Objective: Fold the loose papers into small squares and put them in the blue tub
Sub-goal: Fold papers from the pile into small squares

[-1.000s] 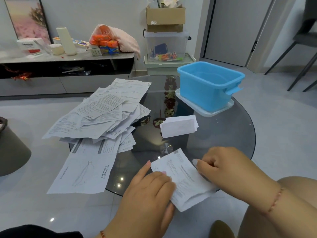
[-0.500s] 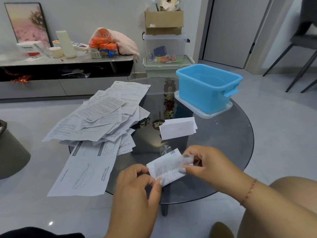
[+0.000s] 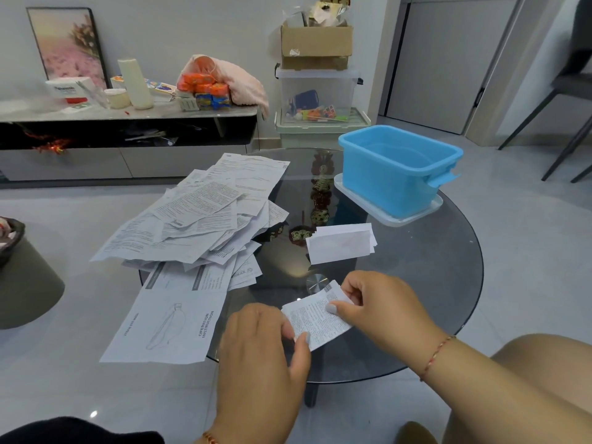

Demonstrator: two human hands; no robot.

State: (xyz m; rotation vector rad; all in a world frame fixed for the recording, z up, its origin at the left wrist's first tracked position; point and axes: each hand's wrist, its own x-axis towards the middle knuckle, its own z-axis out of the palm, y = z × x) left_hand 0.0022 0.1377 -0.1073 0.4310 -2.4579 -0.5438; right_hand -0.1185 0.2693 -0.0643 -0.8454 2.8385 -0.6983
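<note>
The paper pile point(image 3: 205, 219) lies left on the glass table point(image 3: 432, 283). The tub point(image 3: 397, 174) sits behind right, on a lid point(image 3: 413, 216). A folded sheet point(image 3: 341, 243) lies between them.

I hold a small folded printed white paper point(image 3: 315, 318) over the near edge of the round dark glass bench point(image 3: 426, 277), my left hand point(image 3: 259, 354) pinching its lower corner and my right hand point(image 3: 381, 306) pinching its upper right side. A folded blank white paper point(image 3: 341, 243) lies beyond it. The heap of loose printed sheets point(image 3: 205, 219) spreads to my left, and the blue plastic tub point(image 3: 397, 169) stands on a clear lid point(image 3: 387, 213) far right.
</note>
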